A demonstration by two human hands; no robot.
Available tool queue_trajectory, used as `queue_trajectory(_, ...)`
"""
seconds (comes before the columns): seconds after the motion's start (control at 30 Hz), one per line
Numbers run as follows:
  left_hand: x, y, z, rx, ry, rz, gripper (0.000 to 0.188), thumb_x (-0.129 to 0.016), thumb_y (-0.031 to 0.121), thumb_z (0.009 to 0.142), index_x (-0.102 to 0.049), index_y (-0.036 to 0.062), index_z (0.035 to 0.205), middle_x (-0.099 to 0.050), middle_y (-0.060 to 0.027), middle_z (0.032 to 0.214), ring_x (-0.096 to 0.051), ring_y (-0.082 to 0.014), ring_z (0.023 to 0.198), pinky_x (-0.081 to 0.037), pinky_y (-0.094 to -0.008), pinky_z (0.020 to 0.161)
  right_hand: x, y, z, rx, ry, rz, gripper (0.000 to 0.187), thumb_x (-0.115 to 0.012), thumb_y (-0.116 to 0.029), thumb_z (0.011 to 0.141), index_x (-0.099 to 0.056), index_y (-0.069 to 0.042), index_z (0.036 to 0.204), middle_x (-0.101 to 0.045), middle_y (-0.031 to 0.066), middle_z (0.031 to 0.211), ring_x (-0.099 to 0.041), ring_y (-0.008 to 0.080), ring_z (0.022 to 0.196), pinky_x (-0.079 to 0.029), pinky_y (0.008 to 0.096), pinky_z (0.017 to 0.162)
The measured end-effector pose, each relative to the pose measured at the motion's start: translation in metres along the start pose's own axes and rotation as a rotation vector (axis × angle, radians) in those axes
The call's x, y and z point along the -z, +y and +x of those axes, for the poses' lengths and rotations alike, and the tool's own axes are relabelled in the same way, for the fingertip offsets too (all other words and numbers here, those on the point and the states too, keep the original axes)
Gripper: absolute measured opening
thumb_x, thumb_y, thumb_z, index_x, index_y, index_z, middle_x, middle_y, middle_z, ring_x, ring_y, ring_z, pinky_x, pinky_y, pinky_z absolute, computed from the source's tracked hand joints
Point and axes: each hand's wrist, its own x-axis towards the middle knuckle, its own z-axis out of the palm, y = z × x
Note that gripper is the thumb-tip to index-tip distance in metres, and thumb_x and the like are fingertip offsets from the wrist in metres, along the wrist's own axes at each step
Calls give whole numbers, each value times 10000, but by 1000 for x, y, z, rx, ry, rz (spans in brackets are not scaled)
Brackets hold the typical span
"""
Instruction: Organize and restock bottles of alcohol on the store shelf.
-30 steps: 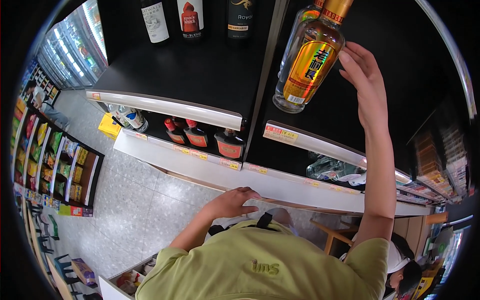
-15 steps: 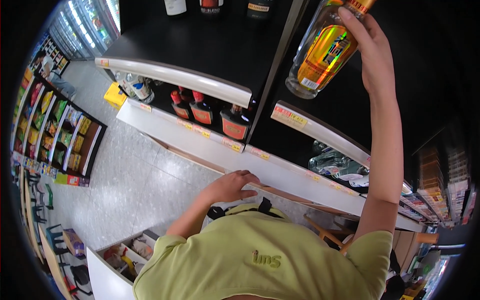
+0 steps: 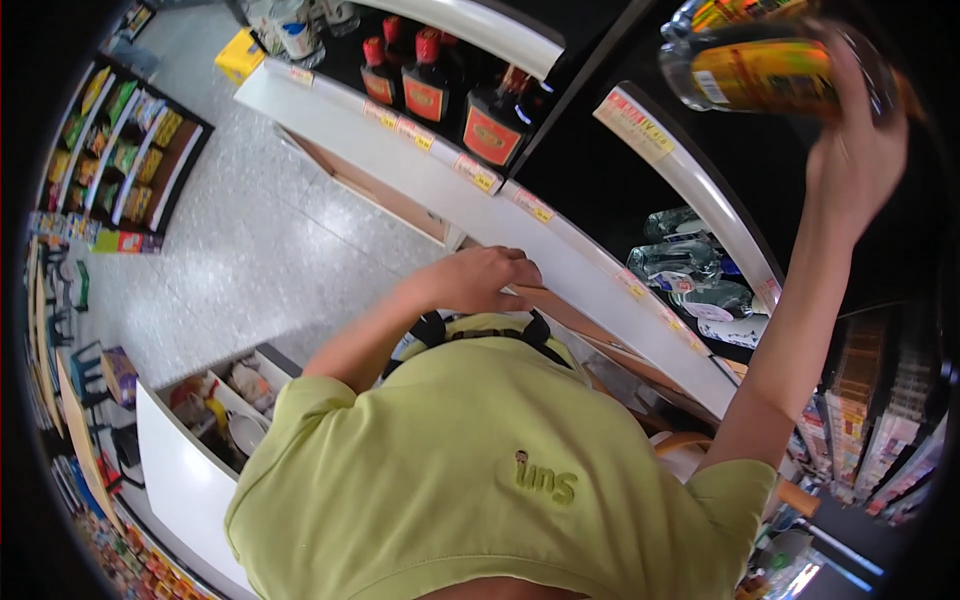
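At the upper right, my right hand [image 3: 858, 165] is closed around a clear glass bottle [image 3: 765, 75] with a gold label. The bottle lies tilted almost level, its base toward the left, over the black shelf. Its neck end is blurred and partly hidden by my fingers. Just beyond it shows part of a similar gold-labelled bottle [image 3: 735, 12]. My left hand [image 3: 490, 278] hangs empty in front of my waist, fingers loosely bent and apart, close to the white base edge of the shelving [image 3: 400, 150].
On the bottom shelf stand dark bottles with red caps and orange labels [image 3: 425, 85]; several clear bottles [image 3: 690, 265] lie farther right. A yellow box [image 3: 240, 55] is on the floor. Left are a snack rack [image 3: 115, 150] and an open white bin [image 3: 190, 450] holding items.
My right hand has swung the bottle from nearly upright to almost level and moved right. A second gold-labelled bottle has come into view. The whole view has shifted, so the shelves appear higher.
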Motion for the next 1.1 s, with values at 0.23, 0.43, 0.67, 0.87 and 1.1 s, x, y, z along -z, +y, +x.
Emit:
queue_trajectory(0.23, -10, -4, -5, 9, 1, -11, 433, -662, 306, 902, -589, 49, 1244, -602, -168, 1215, -549, -353, 1183, -441, -437, 1027, 74, -53, -22, -243, 339, 722, 351, -655, -408, 928, -538, -226, 1205, -609, 14, 1213, -633, 231, 1051, -521, 440, 964)
queue_trajectory(0.43, -22, -10, -3, -47, 75, 63, 370, -654, 297, 900, -638, 38, 1165, -653, -141, 1130, -631, -331, 1064, -495, -419, 938, 149, -75, -92, -241, 520, 918, 520, -498, -229, 986, -355, 21, 1419, -407, 304, 1411, -374, 516, 1325, -329, 704, 1047)
queue_trajectory(0.67, -25, -14, -1, 29, -30, 31, 442, -657, 297, 897, -599, 55, 1261, -618, -180, 1190, -569, -363, 1153, -445, -437, 1015, 114, -88, -189, -297, -147, 377, 620, -623, -469, 871, -544, 17, 1247, -642, 179, 1120, -665, 283, 1015, -556, 396, 888)
queue_trajectory(0.87, -24, -22, -14, 60, 7, 60, 424, -662, 294, 895, -602, 53, 1239, -610, -172, 1195, -573, -344, 1155, -453, -433, 1000, 5, -105, -213, -530, -157, 650, 683, -909, -73, 598, -593, -31, 1202, -617, 145, 1200, -602, 283, 1099, -472, 406, 965)
queue_trajectory(1.1, -21, -22, -36, 133, 54, 22, 391, -652, 307, 917, -599, 43, 1201, -607, -152, 1205, -582, -336, 1142, -460, -425, 986, -50, -81, -233, -591, -283, 626, 598, -890, -98, 669, -609, -33, 1193, -623, 115, 1183, -610, 260, 1070, -475, 372, 943)
